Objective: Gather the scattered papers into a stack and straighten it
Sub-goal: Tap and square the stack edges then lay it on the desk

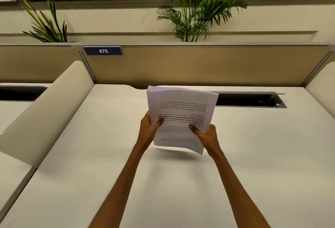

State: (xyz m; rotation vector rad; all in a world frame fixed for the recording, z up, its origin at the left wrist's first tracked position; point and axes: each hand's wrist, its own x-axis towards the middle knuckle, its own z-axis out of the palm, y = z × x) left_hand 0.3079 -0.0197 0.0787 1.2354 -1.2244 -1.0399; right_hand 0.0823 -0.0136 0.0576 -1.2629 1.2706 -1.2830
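A stack of white printed papers [181, 106] is lifted off the white desk [108, 155], tilted with its printed side toward me and the text upside down. My left hand [148, 128] grips the stack's left edge, thumb on the top sheet. My right hand [207, 136] grips the lower right edge, thumb also on top. The sheets fan slightly at the far edge. A shadow of the stack lies on the desk below it. No loose sheets show elsewhere on the desk.
A tan partition [199, 64] with a blue "475" label [103, 51] closes the back of the desk. An open cable slot [253, 101] lies behind the stack at right. Curved white dividers [45, 111] flank the desk. Plants [195, 6] rise behind the partition.
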